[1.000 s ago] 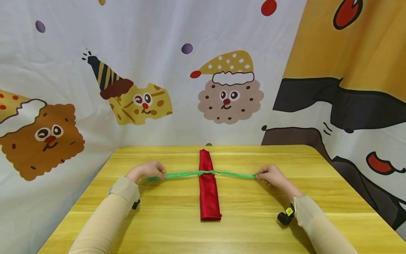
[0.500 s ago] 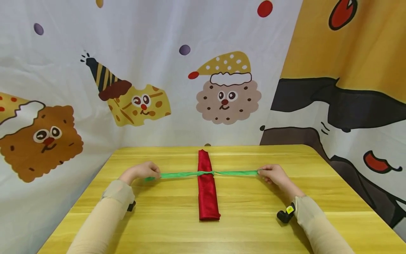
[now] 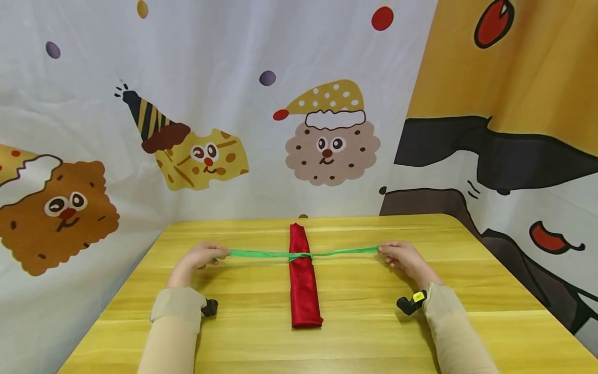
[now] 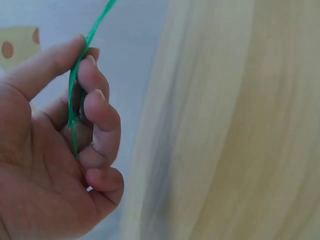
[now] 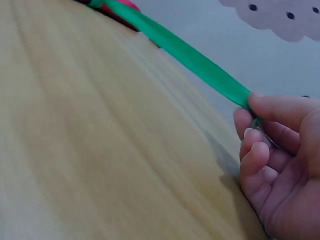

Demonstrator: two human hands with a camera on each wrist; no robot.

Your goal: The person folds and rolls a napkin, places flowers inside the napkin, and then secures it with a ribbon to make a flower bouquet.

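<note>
A green ribbon (image 3: 261,254) runs across a long, flat bundle of folded red satin cloth (image 3: 304,293) and crosses over itself on top of it. Its left end is pinched between thumb and forefinger of my left hand (image 3: 201,256); in the left wrist view the ribbon's tail (image 4: 73,100) hangs down along the palm, the other fingers curled. On the far side of the cloth my right hand (image 3: 405,258) pinches the other end of the ribbon (image 5: 195,57), thumb on top. Both stretches look nearly straight, raised slightly above the wood.
The wooden table (image 3: 374,337) lies under everything. Behind it hangs a white curtain (image 3: 224,41) printed with cartoon biscuits and cheese. Each sleeve cuff carries a small black device, such as the wrist camera (image 3: 411,303) on the right.
My left hand has moved outward to the left and turned, drawing the ribbon out straighter. The right-hand stretch has risen and tightened. The red cloth stays in place while the head view shifts slightly.
</note>
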